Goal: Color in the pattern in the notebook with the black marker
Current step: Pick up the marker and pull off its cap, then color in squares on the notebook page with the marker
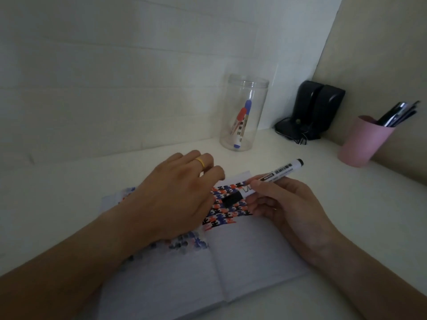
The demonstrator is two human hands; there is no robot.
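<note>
An open notebook (242, 257) lies on the white desk in front of me. A red, blue and black pattern (227, 212) fills the upper part of its right page, and a fainter one shows on the left page. My right hand (286, 209) grips the black marker (275, 176), whose black cap end lies low over the pattern. My left hand (175, 195), with a gold ring, rests flat on the left page, fingertips close to the marker's cap. The hands hide part of the pattern.
A clear plastic jar (245, 112) with a red and a blue marker stands behind the notebook. Black speakers (316, 109) with cables sit in the corner. A pink cup (362, 142) with pens stands at the right, against the wall.
</note>
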